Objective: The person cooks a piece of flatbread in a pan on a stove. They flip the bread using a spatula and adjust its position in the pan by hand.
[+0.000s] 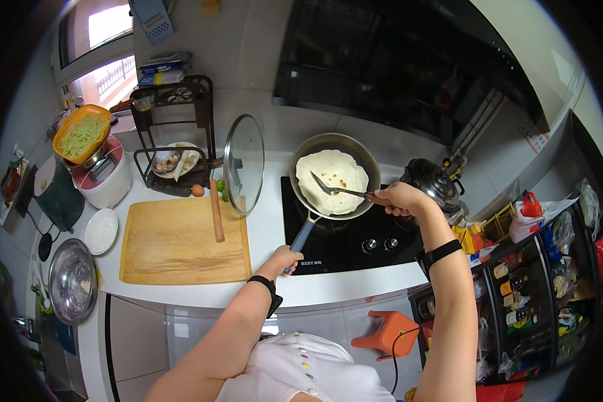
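Observation:
My left hand [282, 259] grips the blue handle [303, 235] of a frying pan [372, 151], which sits over the black gas or electric cooktop [341, 254]. A pale round flatbread [331, 168] with a few browned spots lies in the pan. My right hand [403, 199] is closed around the wooden handle of a metal spatula [349, 191]. The spatula's dark blade rests on or just over the flatbread; which one I cannot tell. To the left, a wooden cutting board [181, 241] lies on the white counter, with a rolling pin [216, 211] across its upper right part.
A glass lid [244, 166] stands upright behind the board, near an egg [197, 190]. A dark lidded pot [429, 183] is right of the pan. Farther left are a rice cooker [105, 183], a yellow basket [60, 131] of green shreds and a metal bowl [73, 281]. An orange stool [389, 334] stands below.

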`<state>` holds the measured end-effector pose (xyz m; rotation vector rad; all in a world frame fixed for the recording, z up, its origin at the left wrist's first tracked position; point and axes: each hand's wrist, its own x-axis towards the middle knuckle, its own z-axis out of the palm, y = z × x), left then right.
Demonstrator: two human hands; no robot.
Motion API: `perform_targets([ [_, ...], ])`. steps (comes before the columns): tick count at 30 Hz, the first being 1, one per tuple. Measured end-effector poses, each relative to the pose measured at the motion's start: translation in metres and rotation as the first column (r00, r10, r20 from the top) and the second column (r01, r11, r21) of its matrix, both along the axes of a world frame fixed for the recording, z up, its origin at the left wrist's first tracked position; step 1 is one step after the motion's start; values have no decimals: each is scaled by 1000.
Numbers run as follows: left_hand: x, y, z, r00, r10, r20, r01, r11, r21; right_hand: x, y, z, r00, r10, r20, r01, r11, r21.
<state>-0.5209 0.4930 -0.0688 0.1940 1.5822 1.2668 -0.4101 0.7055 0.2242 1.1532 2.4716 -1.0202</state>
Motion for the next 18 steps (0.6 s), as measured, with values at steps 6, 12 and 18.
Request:
perform_targets([
  [6,-1,3,-13,1000,-6,-25,7,1000,23,-4,4,-16,998,3,60,5,992,-130],
  [12,0,5,-14,999,-14,-50,15,1000,23,-5,7,-26,994,31,107,-18,993,-117],
  [18,-4,6,-24,998,-19,-57,21,999,25,-5,5,-23,986,69,149,-58,996,-75],
])
